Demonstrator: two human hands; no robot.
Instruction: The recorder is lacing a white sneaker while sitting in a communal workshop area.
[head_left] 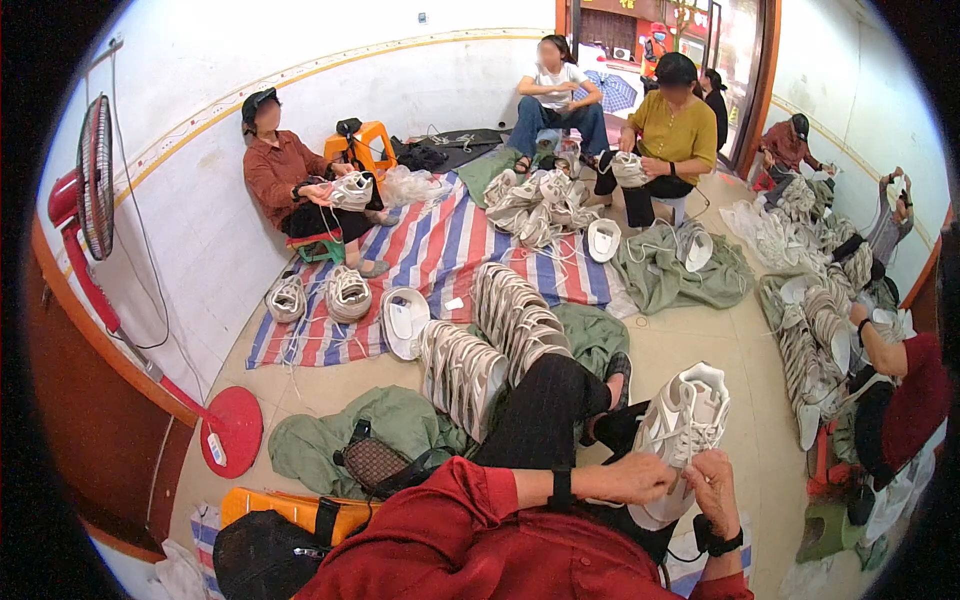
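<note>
A white and beige sneaker rests on my lap, its toe toward me and its opening pointing away. White laces run across its tongue. My left hand comes in from the left, fingers pinched at the lower laces. Close beside it, my right hand is also closed over the front of the shoe, gripping a lace. The fingertips partly hide the lace ends. Black bands circle both my wrists.
Two rows of sneakers stand left of my legs. Beyond lies a striped sheet with more shoes. A green sack, a small brown bag and an orange stool are at my left. A fan stands by the wall; several co-workers sit around.
</note>
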